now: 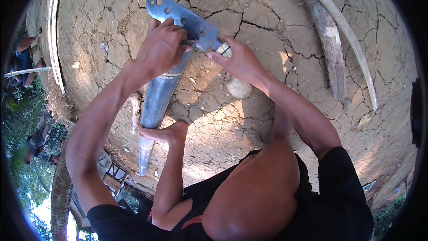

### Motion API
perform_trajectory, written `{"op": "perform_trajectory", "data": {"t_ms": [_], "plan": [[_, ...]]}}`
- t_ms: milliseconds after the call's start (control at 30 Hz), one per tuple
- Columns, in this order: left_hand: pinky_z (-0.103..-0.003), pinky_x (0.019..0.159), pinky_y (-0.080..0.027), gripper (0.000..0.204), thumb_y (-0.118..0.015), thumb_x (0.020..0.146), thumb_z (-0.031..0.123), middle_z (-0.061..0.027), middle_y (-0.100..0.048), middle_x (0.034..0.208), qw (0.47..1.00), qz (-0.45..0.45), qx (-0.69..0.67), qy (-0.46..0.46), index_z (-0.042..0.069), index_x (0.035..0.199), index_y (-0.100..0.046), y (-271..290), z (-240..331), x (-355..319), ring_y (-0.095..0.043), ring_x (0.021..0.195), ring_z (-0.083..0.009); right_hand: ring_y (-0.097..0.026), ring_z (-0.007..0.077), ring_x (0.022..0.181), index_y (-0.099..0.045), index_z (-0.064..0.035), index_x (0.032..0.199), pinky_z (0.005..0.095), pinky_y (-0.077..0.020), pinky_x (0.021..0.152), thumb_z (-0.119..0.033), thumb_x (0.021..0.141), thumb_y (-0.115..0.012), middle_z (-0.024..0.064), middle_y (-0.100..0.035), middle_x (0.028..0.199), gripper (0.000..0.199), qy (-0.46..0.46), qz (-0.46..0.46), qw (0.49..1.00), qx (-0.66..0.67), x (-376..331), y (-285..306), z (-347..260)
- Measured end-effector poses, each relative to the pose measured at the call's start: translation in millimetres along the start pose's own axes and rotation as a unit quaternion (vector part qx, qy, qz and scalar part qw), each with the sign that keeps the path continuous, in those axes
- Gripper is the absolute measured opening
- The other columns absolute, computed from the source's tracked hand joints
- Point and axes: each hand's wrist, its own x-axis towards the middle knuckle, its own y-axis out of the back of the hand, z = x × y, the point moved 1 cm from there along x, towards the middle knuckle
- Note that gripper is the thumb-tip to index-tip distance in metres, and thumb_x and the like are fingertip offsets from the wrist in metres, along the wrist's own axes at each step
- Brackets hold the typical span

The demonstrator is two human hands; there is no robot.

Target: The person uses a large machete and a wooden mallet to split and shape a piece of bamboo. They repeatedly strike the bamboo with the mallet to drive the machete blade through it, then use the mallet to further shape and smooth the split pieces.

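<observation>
My right hand (243, 62) grips the pale, dark-banded handle (225, 50) of a broad cleaver (189, 21). Its grey blade has a row of round holes and lies across the upper end of a bamboo pole (159, 96). Curled fingers of my left hand (164, 47) close around that end, right against the blade's lower edge. Whether they also pinch the blade is hidden. Slanting toward me, the grey-green pole narrows at its near end. My bare foot (167, 133) presses on it lower down.
A rounded pale lump (239, 87) sits on cracked earth below my right hand. To the right lie a rough log (329, 47) and a long curved strip (352, 35). Long pale poles (54, 31) lie far left, with another person (27, 58) beyond.
</observation>
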Motion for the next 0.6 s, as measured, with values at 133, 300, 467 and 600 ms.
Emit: {"op": "perform_trajectory", "data": {"t_ms": [133, 300, 467, 600], "plan": [[-0.04, 0.084, -0.035, 0.018, -0.076, 0.084, 0.02, -0.0069, -0.066, 0.087, 1.0, -0.01, 0.003, 0.001, 0.005, 0.09, -0.068, 2.7, 1.6, 2.7, -0.055, 0.093, -0.0249, -0.068, 0.0323, 0.064, -0.054, 0.0057, 0.128, 0.04, -0.0549, 0.061, -0.038, 0.091, -0.071, 0.0219, -0.07, 0.085, 0.06, -0.031, -0.026, 0.999, 0.028, -4.8, -4.5, -4.4], [-0.039, 0.085, -0.036, 0.019, -0.077, 0.083, 0.02, -0.0066, -0.066, 0.086, 1.0, 0.008, -0.007, -0.008, 0.005, 0.089, -0.068, -1.3, -1.8, -1.4, -0.055, 0.094, -0.0247, -0.067, 0.0239, 0.058, -0.054, 0.0068, 0.129, 0.0369, -0.0552, 0.06, -0.037, 0.09, -0.072, 0.0191, -0.07, 0.083, 0.061, -0.066, -0.06, 0.99, 0.113, -3.2, -16.9, 8.3], [-0.039, 0.087, -0.037, 0.019, -0.077, 0.082, 0.02, -0.0062, -0.066, 0.087, 1.0, -0.014, 0.022, 0.013, 0.005, 0.089, -0.069, -10.4, -3.9, -4.6, -0.056, 0.094, -0.0249, -0.064, 0.0155, 0.055, -0.055, 0.0074, 0.125, 0.0337, -0.0522, 0.054, -0.036, 0.091, -0.074, 0.0132, -0.068, 0.077, 0.058, -0.016, -0.064, 0.998, 0.0, 11.7, -0.1, 2.9], [-0.039, 0.088, -0.037, 0.017, -0.077, 0.082, 0.02, -0.0061, -0.066, 0.087, 1.0, -0.014, 0.007, -0.001, 0.006, 0.088, -0.069, -7.0, -0.4, -4.6, -0.056, 0.094, -0.0245, -0.067, 0.0207, 0.059, -0.058, 0.0055, 0.121, 0.0364, -0.0541, 0.061, -0.036, 0.091, -0.072, 0.0181, -0.068, 0.08, 0.053, -0.085, -0.11, 0.986, 0.089, 4.7, 2.7, 2.5]]}}
